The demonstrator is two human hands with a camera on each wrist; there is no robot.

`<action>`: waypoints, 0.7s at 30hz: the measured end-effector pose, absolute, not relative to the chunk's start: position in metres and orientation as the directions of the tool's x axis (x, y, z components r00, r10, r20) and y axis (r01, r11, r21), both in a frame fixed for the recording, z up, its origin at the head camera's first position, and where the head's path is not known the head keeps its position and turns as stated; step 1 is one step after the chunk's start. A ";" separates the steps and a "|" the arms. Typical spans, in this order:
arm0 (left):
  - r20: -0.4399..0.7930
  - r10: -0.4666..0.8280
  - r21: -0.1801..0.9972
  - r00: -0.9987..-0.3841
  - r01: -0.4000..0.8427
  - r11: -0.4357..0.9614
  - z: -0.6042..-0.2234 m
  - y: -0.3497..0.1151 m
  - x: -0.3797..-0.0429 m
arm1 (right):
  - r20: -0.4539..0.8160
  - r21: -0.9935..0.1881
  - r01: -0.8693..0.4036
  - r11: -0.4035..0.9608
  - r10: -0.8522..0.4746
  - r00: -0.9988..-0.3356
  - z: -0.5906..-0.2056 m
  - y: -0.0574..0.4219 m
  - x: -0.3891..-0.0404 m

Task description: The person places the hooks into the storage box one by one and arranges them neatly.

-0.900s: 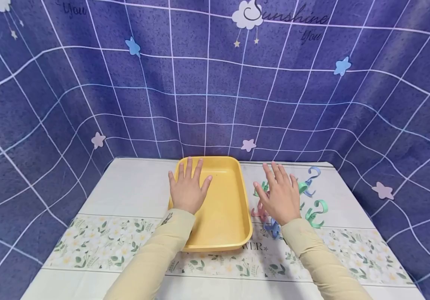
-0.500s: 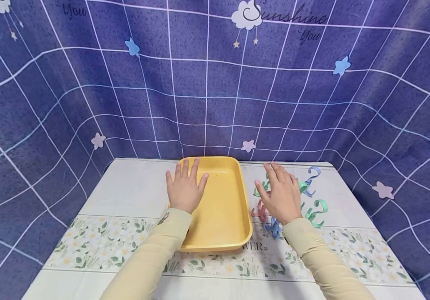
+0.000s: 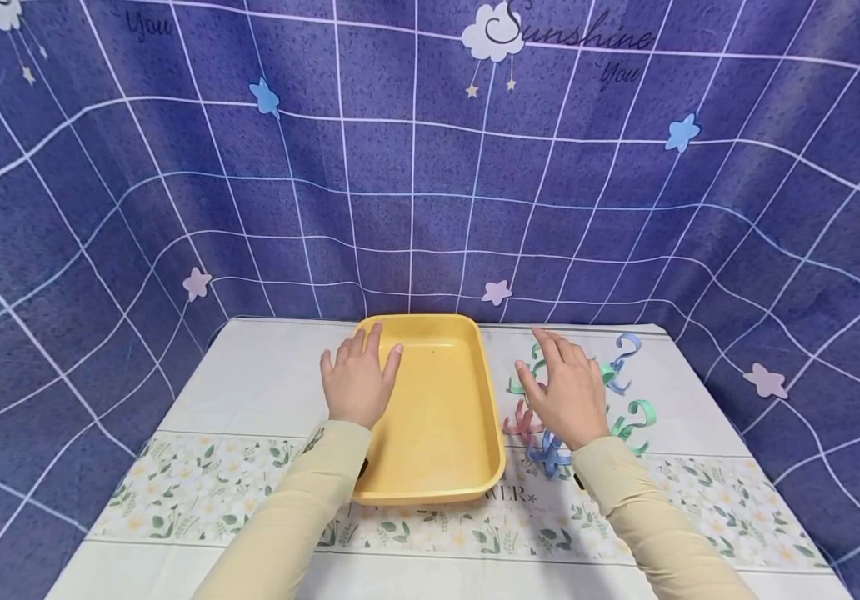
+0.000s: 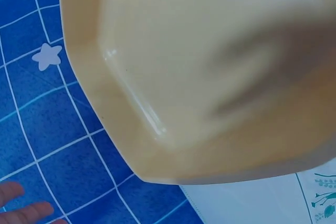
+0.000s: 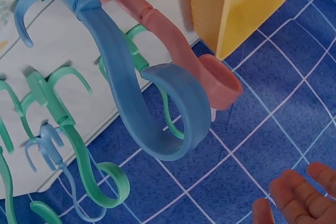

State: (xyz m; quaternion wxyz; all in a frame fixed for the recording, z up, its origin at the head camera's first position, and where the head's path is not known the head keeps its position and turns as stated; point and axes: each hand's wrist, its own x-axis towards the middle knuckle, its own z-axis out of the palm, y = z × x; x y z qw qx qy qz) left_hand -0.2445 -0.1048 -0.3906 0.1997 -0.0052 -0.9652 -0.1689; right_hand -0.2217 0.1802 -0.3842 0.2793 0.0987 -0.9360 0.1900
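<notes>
Palm down, my left hand [image 3: 357, 383] hovers over the left side of a yellow plastic tray [image 3: 437, 425], fingers spread and holding nothing. A blurred shadow falls across the tray floor in the left wrist view. My right hand [image 3: 568, 393] is held over a group of plastic multi-claw hooks, its fingers loosely bent and apart from them. Among these are a pink hook [image 3: 523, 422], a blue hook [image 3: 548, 454] and a green hook [image 3: 628, 432]. The right wrist view shows the blue hook [image 5: 118, 72] closest, its curl upward. My right hand partly hides some hooks.
The tray stands on a white tablecloth [image 3: 250, 375] with a floral band [image 3: 212, 483]. A blue gridded curtain [image 3: 415, 217] with stars encloses the back and sides. Another blue hook [image 3: 627, 346] lies at the far right, near the table's back edge.
My left hand has shifted left and slightly down towards the tray's left rim. My right hand has moved slightly right, its fingers more bent. The tray and hooks stay put.
</notes>
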 end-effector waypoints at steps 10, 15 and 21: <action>0.363 -0.113 0.391 -0.925 0.041 0.919 -0.389 -0.115 -0.243 | 0.558 -0.301 -0.286 0.910 -0.074 -0.826 -0.382 0.184 -0.220; 0.378 -0.137 0.403 -0.916 0.030 0.915 -0.389 -0.121 -0.243 | 0.562 -0.304 -0.288 0.908 -0.073 -0.824 -0.381 0.186 -0.219; 0.351 -0.154 0.403 -0.924 0.001 0.915 -0.388 -0.127 -0.243 | 0.574 -0.302 -0.292 0.907 -0.071 -0.816 -0.382 0.190 -0.219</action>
